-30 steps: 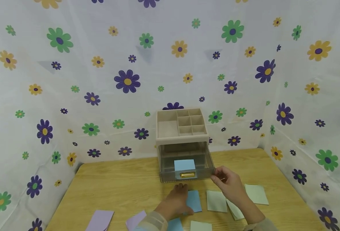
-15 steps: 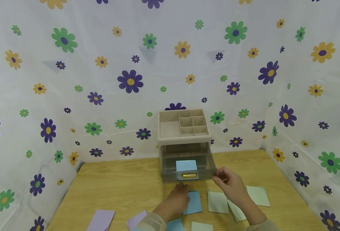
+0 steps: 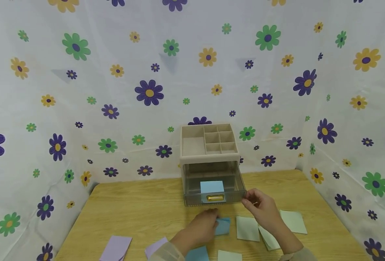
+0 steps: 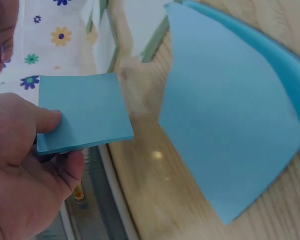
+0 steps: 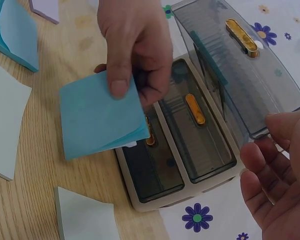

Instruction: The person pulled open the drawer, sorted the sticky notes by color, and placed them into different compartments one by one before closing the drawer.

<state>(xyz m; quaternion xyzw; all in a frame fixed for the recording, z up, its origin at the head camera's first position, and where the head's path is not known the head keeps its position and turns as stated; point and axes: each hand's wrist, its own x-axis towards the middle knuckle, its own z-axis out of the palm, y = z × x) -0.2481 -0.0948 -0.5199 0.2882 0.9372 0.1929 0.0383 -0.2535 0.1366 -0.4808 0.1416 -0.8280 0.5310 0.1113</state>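
My left hand point(image 3: 201, 226) pinches a blue sticky-note pad point(image 4: 85, 110), thumb on top and fingers beneath. In the right wrist view this pad is lifted, its lower sheets slightly fanned. It is just in front of the pulled-out top drawer point(image 5: 250, 85) of a beige desktop organizer point(image 3: 210, 158). The drawer is smoky and see-through with a gold handle point(image 3: 215, 198). Another blue pad point(image 3: 212, 186) lies inside it, behind the front wall. My right hand point(image 3: 264, 210) holds the drawer's front right corner between thumb and fingers.
Another blue pad point(image 3: 197, 254) lies near the front edge of the wooden table point(image 3: 136, 210). Lilac pads point(image 3: 115, 248) are at left, several pale green pads point(image 3: 248, 228) at right. Two lower drawers point(image 5: 197, 125) are shut. Flowered cloth point(image 3: 140, 54) stands behind.
My left hand has picked up the blue pad from the table; it now tilts in the fingers. The right hand keeps its hold on the drawer corner. The head view has shifted slightly.
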